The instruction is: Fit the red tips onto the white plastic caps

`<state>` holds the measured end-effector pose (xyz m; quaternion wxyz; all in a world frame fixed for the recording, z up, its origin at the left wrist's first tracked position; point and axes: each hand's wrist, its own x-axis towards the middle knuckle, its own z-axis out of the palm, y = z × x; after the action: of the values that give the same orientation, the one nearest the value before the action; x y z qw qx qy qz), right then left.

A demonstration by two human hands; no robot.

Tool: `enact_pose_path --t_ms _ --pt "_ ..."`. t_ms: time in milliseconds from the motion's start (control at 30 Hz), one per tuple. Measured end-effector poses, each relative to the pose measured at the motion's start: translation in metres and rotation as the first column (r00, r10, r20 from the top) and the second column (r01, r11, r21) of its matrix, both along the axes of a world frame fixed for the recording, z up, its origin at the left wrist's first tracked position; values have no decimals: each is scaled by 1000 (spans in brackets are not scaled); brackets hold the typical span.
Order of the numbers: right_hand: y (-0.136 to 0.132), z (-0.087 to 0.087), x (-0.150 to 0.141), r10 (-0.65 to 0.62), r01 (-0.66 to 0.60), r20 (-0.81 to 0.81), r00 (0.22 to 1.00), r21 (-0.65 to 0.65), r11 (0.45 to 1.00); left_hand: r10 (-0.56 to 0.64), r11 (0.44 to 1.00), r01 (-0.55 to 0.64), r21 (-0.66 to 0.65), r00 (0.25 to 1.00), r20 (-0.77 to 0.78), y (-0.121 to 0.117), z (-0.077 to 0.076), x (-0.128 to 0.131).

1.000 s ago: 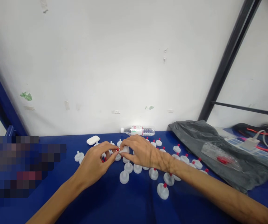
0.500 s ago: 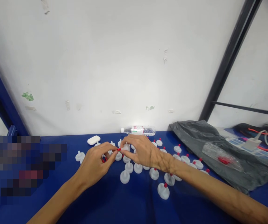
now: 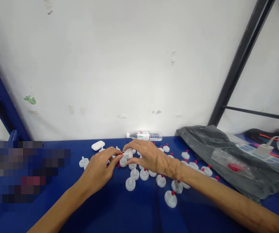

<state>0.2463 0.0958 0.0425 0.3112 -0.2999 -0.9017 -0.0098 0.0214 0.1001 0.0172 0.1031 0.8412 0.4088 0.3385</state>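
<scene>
My left hand (image 3: 101, 166) is closed in a pinch on a small red cap (image 3: 121, 155). Facing it, my right hand (image 3: 145, 157) grips a white, funnel-shaped lid (image 3: 129, 153) between thumb and fingers. The lid's narrow end points toward the red cap; whether the two touch is hard to see. Under and around both hands lie many similar lids, some bare, such as a white lid (image 3: 130, 184) in front. Others carry red tips, such as a red-tipped lid (image 3: 170, 199) below my right forearm. A few loose red caps show under my left fingers, partly hidden.
A clear plastic bottle (image 3: 145, 135) lies along the wall, with a white oval case (image 3: 98, 145) left of it. At right, a grey plastic sheet (image 3: 202, 139) bears a clear bag of red pieces (image 3: 234, 166). A white charger (image 3: 263, 149) with cables sits beyond.
The white lid shows more clearly between my right fingers, its narrow end now turned toward my left hand. My fingertips have moved slightly apart, and the view has shifted a little.
</scene>
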Motion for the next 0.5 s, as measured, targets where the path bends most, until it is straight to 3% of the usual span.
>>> enact_pose_path --t_ms 200,500 --pt "-2 -4 -3 10 -4 -118 993 51 999 1 1000 -2 -31 1000 -21 -4 0 0" --pt "-10 -9 -15 86 -46 -159 984 238 970 0 999 3 -37 996 86 -13 -1 11"
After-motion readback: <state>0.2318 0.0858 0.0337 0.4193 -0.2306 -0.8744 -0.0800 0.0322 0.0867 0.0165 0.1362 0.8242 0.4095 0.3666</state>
